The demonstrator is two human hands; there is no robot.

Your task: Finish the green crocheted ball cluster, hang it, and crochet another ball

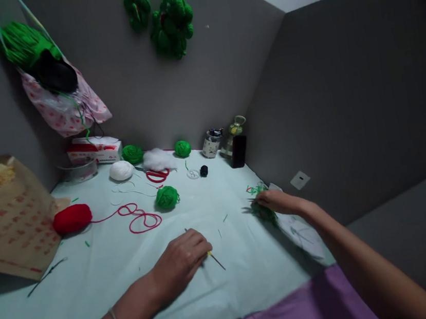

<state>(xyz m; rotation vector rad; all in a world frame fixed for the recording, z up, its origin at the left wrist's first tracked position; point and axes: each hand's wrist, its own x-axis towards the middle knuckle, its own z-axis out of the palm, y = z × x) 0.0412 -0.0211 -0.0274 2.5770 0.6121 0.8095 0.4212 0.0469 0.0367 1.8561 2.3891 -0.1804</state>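
My left hand (184, 256), with a bracelet at the wrist, is closed round a thin crochet hook (216, 261) with a yellow part, above the pale table cover. At the right, my right hand (274, 201) has its fingers pressed together at a small heap of green yarn scraps (257, 190); a thin dark pointed thing sticks out at its fingertips, too small to identify. A green yarn ball (167, 198) sits beyond my left hand. Farther left lies a red yarn skein (73, 218) with its loose strand looped on the cover.
Red-handled scissors (157, 175), a white yarn ball (121, 170) and white stuffing (157, 159) lie toward the back. A paper bag (15, 225) stands at left. A black phone (239, 151) leans by a glass bottle (228, 144) near the wall, beside a jar (211, 145).
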